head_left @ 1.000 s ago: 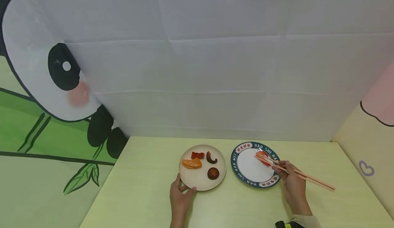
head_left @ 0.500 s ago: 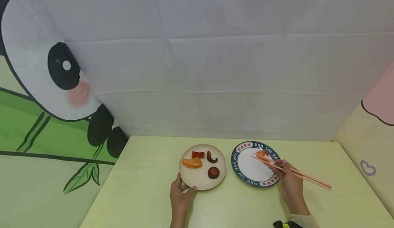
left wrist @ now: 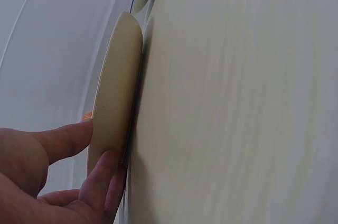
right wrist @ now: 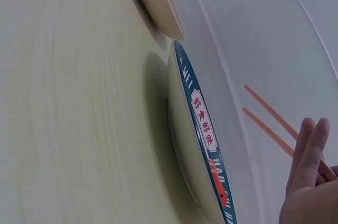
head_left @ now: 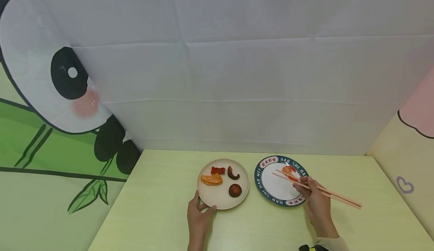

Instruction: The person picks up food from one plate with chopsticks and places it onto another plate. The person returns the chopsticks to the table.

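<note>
My left hand holds the near left rim of a beige plate, thumb and fingers on its edge; the left wrist view shows fingers against the plate's outer wall. A pair of wooden chopsticks is in my right hand. Their tips stand apart over a white plate with a dark blue lettered rim, with nothing between them in the right wrist view. On that plate lies an orange-red shrimp, partly crossed by the chopsticks in the head view.
The beige plate bears a red piece, an orange ridged piece, a curled dark brown piece and a mushroom with a star-shaped cut. A white sheet hangs behind the pale table.
My right hand has shifted a little left, carrying the chopstick tips left past the shrimp. The shrimp stays on the blue-rimmed plate. My left hand and the beige plate have not moved.
</note>
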`<state>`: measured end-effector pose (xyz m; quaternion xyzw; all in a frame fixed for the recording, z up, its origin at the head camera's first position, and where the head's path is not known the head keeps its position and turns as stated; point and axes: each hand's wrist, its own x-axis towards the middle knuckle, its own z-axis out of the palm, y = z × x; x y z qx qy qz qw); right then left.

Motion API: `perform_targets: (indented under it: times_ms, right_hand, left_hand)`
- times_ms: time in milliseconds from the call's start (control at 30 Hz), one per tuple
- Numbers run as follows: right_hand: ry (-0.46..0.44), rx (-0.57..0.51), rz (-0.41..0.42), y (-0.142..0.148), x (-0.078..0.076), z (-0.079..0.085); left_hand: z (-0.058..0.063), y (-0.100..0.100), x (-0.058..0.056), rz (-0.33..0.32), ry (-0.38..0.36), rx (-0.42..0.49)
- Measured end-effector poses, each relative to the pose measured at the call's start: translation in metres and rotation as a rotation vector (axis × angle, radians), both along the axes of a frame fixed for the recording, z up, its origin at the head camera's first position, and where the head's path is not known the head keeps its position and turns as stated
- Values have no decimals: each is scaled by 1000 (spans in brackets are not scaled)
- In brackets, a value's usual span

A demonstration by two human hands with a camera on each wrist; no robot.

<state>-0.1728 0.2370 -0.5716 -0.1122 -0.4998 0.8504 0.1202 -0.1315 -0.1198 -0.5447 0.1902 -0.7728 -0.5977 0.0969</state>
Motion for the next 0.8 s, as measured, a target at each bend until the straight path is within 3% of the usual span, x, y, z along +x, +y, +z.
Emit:
perform_targets:
  times_ms: [300, 800]
  right_hand:
    - [-37, -64, -15, -6, -1, -5]
    - [-87, 21, 0, -21, 7, 3]
  left_hand:
    - [0, 0, -1, 0, -15, -12]
    - [2, -1, -2, -1, -18, -3]
